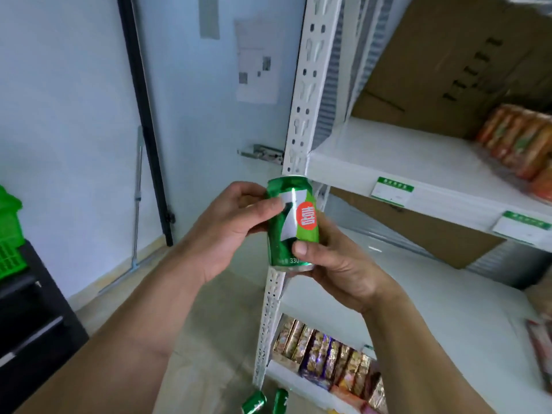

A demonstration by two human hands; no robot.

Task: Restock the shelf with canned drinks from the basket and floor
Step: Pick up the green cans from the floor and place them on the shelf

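holding a green soda can (291, 225) upright in front of us with both hands, just ahead of the white shelf upright (301, 115). our left hand (227, 231) wraps the upper half of the can from the left, fingers curled round the back and thumb (265, 206) pressed across the front near the white stripe. our right hand (337, 264) cups the bottom from the right, thumb (304, 248) pinching the lower front above the printed volume mark, the other fingers hidden behind the can. the can shows a red round logo and sits level with the front edge of the middle shelf board (418, 162), not yet on it.

that board carries orange snack packs (519, 141) at the far right and two green-and-white price tags (391, 189) on its lip. brown cardboard (448, 64) leans at the back of the rack above it. on the bottom shelf we see a row of gold and purple snack packets (328, 357).

two more green cans (265, 400) lie on the floor by the foot of the upright, one tipped over, the other cut off by the frame edge so we cannot tell how it lies. a green plastic basket (9, 234) sits at the far left on a black stand (30, 318), well apart from the hands. a paper notice (257, 61) is stuck on the wall behind.
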